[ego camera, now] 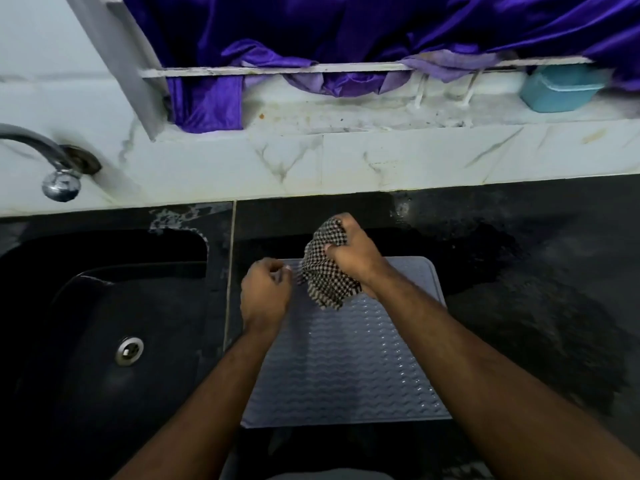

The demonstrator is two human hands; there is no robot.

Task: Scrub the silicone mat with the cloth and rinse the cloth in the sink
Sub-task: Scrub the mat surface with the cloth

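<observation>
A: Item one, silicone mat (pixel 346 368)?
B: Grey, wave-ribbed, lying flat on the dark wet tabletop (pixel 519 306), just right of the sink (pixel 104 306).

A: Item two, cloth (pixel 325 271)?
B: Black-and-white check, bunched. Right hand (pixel 349 251) grips its upper part, fingers curled tight round it; the lower end hangs down to the mat's far left portion, apparently touching it.

A: Left hand (pixel 265 289)?
B: At the mat's far left corner, fingers curled narrow. Whether they pinch the mat's edge or the cloth fringe, I cannot tell; the view is blurred there.

A: Sink fittings?
B: Black basin, metal drain (pixel 129 350), chrome tap (pixel 52 161) on the marbled wall above.

A: Remainder?
B: Purple curtain (pixel 346 29) draped over a window ledge (pixel 363 112); blue lidded tub (pixel 561 88) on the ledge, far right.
</observation>
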